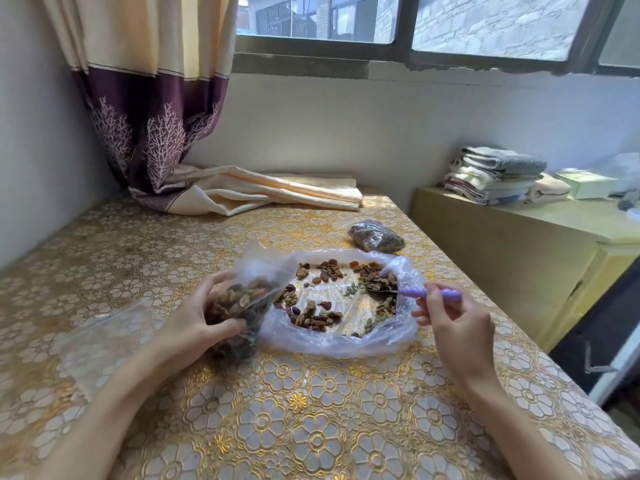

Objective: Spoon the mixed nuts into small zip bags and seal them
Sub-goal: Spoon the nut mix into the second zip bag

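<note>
Mixed nuts (322,310) lie scattered on a spread-open clear plastic bag (332,339) in the middle of the table. My left hand (194,320) grips a small zip bag (242,299) partly filled with nuts, its open mouth tilted toward the pile. My right hand (457,317) pinches the handle of a purple spoon (419,292), whose bowl rests among the nuts at the right side of the pile. A filled zip bag (375,235) lies farther back on the table.
The table (311,427) has a gold flower-patterned cover. Empty clear zip bags (104,337) lie at the left. A curtain (152,126) and folded cloth (277,192) sit at the back. A cabinet (519,251) with folded towels (495,174) stands on the right.
</note>
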Action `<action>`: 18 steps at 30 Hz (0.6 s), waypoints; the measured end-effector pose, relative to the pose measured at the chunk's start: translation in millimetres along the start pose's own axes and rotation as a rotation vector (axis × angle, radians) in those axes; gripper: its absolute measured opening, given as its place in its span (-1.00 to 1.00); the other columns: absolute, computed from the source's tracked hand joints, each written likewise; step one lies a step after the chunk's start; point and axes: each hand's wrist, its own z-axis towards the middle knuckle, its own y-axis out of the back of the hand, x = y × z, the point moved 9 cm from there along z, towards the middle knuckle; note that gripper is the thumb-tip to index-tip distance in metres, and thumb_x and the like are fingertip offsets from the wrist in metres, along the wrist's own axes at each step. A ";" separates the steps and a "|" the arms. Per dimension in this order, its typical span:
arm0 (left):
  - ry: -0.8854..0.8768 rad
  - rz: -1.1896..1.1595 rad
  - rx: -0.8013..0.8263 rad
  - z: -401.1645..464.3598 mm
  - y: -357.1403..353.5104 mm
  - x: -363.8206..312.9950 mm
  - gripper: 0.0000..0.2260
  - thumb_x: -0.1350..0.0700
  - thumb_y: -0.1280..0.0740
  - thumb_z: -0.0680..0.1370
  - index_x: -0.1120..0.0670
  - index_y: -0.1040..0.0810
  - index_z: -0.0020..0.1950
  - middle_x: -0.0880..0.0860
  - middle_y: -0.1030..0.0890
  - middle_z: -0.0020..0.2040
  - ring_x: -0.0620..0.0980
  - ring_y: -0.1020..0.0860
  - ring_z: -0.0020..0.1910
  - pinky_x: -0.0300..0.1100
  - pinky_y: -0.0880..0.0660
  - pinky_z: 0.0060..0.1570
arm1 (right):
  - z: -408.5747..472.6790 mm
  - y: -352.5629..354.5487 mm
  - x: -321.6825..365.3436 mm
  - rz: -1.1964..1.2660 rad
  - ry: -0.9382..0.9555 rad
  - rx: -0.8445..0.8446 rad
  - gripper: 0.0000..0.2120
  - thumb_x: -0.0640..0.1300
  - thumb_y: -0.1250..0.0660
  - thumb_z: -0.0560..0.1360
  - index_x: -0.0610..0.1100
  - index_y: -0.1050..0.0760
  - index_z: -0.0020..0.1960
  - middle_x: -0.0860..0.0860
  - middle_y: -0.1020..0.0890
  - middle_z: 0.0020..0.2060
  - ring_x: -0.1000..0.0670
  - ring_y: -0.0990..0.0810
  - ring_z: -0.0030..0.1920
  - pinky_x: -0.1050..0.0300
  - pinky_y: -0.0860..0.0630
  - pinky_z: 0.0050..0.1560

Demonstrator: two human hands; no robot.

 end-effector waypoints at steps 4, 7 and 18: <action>0.003 -0.126 -0.107 1.0 6.6 -0.3 -0.46 0.22 -0.48 0.34 -0.12 -0.39 0.21 0.04 -0.57 0.08 0.07 -0.55 0.07 0.10 -0.51 0.05 | 0.7 1.7 -22.2 0.130 -0.147 0.001 -0.88 -0.18 -0.24 0.57 -0.03 -0.54 -0.06 -0.06 -0.68 -0.26 0.00 -0.69 -0.25 0.18 -0.63 -0.19; -0.041 -0.167 -0.217 -0.2 13.4 -4.8 -0.53 0.23 -0.45 0.34 -0.15 -0.43 0.14 0.02 -0.60 0.05 0.04 -0.56 0.06 0.02 -0.52 -0.01 | 1.0 3.4 -32.9 0.205 -0.222 -0.003 -0.87 -0.21 -0.23 0.57 -0.11 -0.56 -0.03 -0.13 -0.67 -0.23 -0.07 -0.68 -0.22 0.15 -0.64 -0.17; 0.044 0.042 -0.010 -0.7 -6.3 2.4 -0.29 -0.23 -0.53 0.08 -0.19 -0.34 0.15 -0.25 -0.55 -0.09 -0.35 -0.55 -0.17 -0.45 -0.38 -0.22 | 3.8 -4.0 -20.6 0.337 -0.229 0.032 -0.88 -0.23 -0.24 0.56 -0.17 -0.56 -0.05 -0.09 -0.68 -0.31 -0.04 -0.66 -0.29 0.24 -0.60 -0.25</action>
